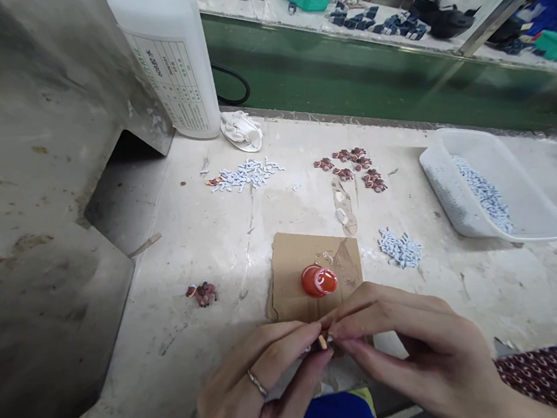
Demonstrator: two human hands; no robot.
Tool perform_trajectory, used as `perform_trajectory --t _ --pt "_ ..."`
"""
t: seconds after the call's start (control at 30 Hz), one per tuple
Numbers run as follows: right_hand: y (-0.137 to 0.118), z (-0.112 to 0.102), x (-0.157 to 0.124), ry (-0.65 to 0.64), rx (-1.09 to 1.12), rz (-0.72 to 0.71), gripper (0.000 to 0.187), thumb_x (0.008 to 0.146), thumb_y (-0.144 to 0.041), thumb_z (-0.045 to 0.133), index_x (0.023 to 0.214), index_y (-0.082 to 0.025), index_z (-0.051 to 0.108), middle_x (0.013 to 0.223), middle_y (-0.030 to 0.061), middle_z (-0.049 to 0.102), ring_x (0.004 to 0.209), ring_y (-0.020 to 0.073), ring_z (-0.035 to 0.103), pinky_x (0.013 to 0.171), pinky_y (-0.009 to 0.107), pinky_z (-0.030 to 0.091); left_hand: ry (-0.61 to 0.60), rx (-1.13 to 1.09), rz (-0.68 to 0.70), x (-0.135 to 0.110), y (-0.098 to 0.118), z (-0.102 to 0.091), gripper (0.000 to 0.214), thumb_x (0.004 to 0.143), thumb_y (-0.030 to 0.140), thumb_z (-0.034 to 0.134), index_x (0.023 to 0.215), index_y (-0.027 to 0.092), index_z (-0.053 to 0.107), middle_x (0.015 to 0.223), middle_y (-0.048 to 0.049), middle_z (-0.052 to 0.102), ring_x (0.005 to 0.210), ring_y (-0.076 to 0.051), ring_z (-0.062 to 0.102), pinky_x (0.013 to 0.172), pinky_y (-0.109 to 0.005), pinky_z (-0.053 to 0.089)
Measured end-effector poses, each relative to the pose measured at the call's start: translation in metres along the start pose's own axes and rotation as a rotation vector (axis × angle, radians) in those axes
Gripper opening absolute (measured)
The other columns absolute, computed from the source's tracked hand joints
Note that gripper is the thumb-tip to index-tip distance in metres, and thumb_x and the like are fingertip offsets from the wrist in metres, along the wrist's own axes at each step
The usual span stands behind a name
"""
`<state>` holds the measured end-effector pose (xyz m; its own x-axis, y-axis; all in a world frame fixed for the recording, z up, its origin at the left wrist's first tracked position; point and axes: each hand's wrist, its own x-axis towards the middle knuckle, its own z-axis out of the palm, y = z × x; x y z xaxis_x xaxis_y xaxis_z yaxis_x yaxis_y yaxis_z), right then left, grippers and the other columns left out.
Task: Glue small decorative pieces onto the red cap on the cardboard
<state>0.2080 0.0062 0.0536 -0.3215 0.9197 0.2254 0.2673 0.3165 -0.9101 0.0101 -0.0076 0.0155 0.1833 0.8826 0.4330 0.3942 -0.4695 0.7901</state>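
Note:
My left hand (267, 378), with a ring on one finger, is closed in a pinch on a small tan-and-brown piece (322, 342). My right hand (414, 341) meets it there, thumb and fingers pressed together. A pale speck shows at the right fingertips, too small to name. Just beyond both hands, a small cup of glossy red-orange liquid (318, 280) stands on a cardboard piece (288, 255). To the left lies a small brown figure (202, 294). Right of the cardboard is a pile of tiny pale-blue parts (400, 247).
A large white labelled bottle (172, 67) stands at the back left beside a crumpled white cloth (242, 131) and a metal housing (30, 197). More pale-blue parts (249, 174) and several brown figures (354, 163) lie behind. A translucent bin (534, 200) is at right.

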Motion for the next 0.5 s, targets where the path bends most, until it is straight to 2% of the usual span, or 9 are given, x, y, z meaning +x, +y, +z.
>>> perform_trajectory --t 0.17,0.3,0.37,0.43,0.5 --pt "-0.001 -0.003 -0.007 -0.055 -0.142 -0.058 0.024 0.092 0.002 0.065 0.110 -0.012 0.073 0.102 0.0082 0.075 0.093 0.0124 0.074 0.083 0.016 0.062 0.015 0.021 0.012 0.003 -0.001 0.003 0.021 0.088 0.014 0.073 0.107 0.022 0.071 0.100 0.0080 0.077 0.086 -0.005 0.075 0.085 -0.010 0.060" --pt "0.000 -0.008 -0.018 -0.129 -0.428 -0.258 0.029 0.101 -0.003 0.052 0.127 -0.003 0.066 0.120 0.0172 0.071 0.119 0.0171 0.067 0.103 0.020 0.056 0.016 0.010 -0.016 0.003 0.002 0.005 0.023 0.089 0.011 0.072 0.108 0.023 0.071 0.101 0.0059 0.078 0.087 -0.007 0.075 0.084 -0.012 0.061" --pt "0.000 -0.010 -0.019 -0.148 -0.452 -0.301 0.032 0.103 -0.004 0.047 0.130 -0.003 0.064 0.122 0.0178 0.070 0.123 0.0179 0.065 0.106 0.022 0.054 0.011 -0.020 -0.027 0.002 0.003 0.005 0.023 0.089 0.013 0.071 0.109 0.024 0.071 0.100 0.0042 0.078 0.087 -0.010 0.076 0.081 -0.015 0.064" --pt "0.000 -0.011 -0.015 -0.139 -0.348 -0.214 0.031 0.100 -0.003 0.054 0.129 -0.008 0.065 0.119 0.0135 0.071 0.114 0.0152 0.069 0.099 0.019 0.057 0.014 -0.041 -0.026 0.002 0.004 0.005 0.021 0.091 0.017 0.070 0.110 0.026 0.071 0.100 0.0048 0.078 0.086 -0.010 0.076 0.079 -0.015 0.064" --pt "-0.002 -0.012 -0.008 -0.117 -0.195 -0.073 0.035 0.095 -0.004 0.066 0.128 -0.015 0.065 0.113 0.0074 0.072 0.102 0.0128 0.072 0.090 0.017 0.060 0.029 -0.014 -0.016 0.003 0.005 0.005 0.022 0.092 0.019 0.069 0.112 0.027 0.070 0.102 0.0075 0.078 0.086 -0.007 0.076 0.084 -0.010 0.061"
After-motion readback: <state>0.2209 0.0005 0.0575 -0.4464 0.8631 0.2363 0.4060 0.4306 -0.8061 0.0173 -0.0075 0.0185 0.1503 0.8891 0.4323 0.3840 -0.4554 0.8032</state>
